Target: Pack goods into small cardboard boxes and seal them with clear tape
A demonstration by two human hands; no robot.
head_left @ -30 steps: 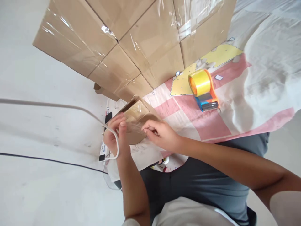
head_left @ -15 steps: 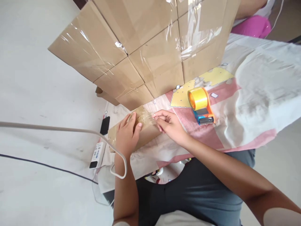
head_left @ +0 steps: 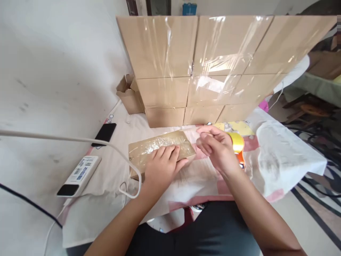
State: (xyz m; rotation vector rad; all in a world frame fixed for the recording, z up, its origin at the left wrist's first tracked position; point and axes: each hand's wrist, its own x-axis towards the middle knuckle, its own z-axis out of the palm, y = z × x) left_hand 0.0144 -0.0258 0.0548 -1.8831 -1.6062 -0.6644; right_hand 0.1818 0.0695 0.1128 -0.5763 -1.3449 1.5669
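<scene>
A small cardboard box [head_left: 144, 151] covered in shiny clear tape lies on the cloth-covered table. My left hand [head_left: 163, 161] rests flat on its top, fingers stretched out and thumb apart near the front edge. To the right of the box, my right hand [head_left: 213, 142] is raised with its fingertips pinched. A thin, faint strip of clear tape seems to run from the box's far edge to those fingertips. Behind my right hand, partly hidden by it, is an orange tape dispenser [head_left: 240, 156] with a yellow roll [head_left: 237, 142].
Taped cardboard boxes [head_left: 162, 92] stand stacked behind the work. An open carton [head_left: 130, 97] is at their left. A black phone [head_left: 104, 134] and a white power strip [head_left: 80, 176] lie along the wall. A white cable [head_left: 117, 154] loops across the front left.
My right hand has moved away from the box, off to the right. My left hand still lies on the box. The view has tilted up and turned.
</scene>
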